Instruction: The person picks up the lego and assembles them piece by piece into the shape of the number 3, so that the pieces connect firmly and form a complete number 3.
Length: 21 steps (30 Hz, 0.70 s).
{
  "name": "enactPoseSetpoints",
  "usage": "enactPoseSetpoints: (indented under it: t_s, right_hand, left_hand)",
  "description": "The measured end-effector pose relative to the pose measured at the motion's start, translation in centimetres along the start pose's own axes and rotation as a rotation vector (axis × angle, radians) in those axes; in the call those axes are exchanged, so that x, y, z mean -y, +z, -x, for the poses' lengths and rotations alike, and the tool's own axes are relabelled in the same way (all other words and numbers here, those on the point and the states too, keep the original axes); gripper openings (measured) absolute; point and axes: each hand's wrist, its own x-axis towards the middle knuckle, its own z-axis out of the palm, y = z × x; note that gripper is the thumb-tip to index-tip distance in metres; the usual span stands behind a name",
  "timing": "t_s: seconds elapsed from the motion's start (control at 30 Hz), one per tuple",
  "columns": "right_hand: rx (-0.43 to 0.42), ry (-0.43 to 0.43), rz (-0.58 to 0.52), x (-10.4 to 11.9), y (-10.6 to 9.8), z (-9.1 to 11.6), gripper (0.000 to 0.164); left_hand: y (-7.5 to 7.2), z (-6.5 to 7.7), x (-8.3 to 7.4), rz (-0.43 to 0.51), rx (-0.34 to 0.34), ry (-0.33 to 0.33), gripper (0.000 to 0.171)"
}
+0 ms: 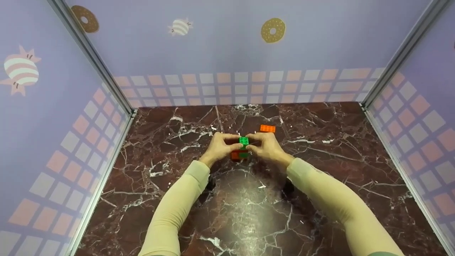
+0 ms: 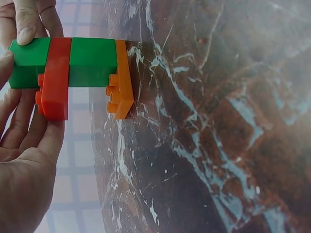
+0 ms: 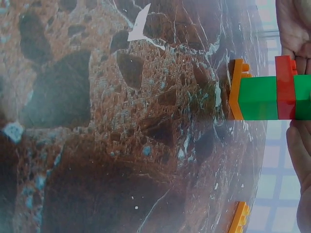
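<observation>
A stack of toy building bricks stands upright on the marble-patterned table: an orange plate [image 2: 125, 80] at the base, a green brick [image 2: 93, 63], a red brick [image 2: 57, 80], then the upper green brick [image 1: 244, 141]. The orange plate and red brick jut out to the left, their studs showing. My left hand [image 1: 221, 147] pinches the upper green brick from the left, thumb on the near side. From the right, my right hand [image 1: 267, 145] pinches that same brick, its thumb [image 2: 25, 29] flat against it. The fingers behind the stack are partly hidden.
Just beyond my right hand, a loose orange studded plate [image 1: 267, 128] lies on the table [image 1: 320, 149]. Purple patterned walls [image 1: 231, 49] enclose the back and both sides, with metal strips [image 1: 387, 53] along the corners.
</observation>
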Motion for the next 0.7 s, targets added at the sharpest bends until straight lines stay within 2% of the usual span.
enactPoseSetpoints:
  t_s: [0.17,0.37,0.53,0.7]
  right_hand:
    - [0.032,0.033,-0.080,-0.4,-0.3,0.1,0.039]
    - [0.057,0.110,-0.152,-1.1,-1.9,0.1,0.043]
    - [-0.007,0.182,-0.132,-2.1,-3.6,0.1,0.045]
    - [-0.082,0.204,-0.093,-4.0,-4.8,0.2,0.040]
  left_hand:
    - [0.0,0.1,0.1,0.004,0.007,0.006,0.038]
    - [0.1,0.1,0.0,0.025,-0.002,-0.008,0.037]
    - [0.2,0.1,-0.1,0.029,-0.018,-0.026,0.038]
    - [0.3,0.2,0.1,0.026,-0.011,-0.017,0.038]
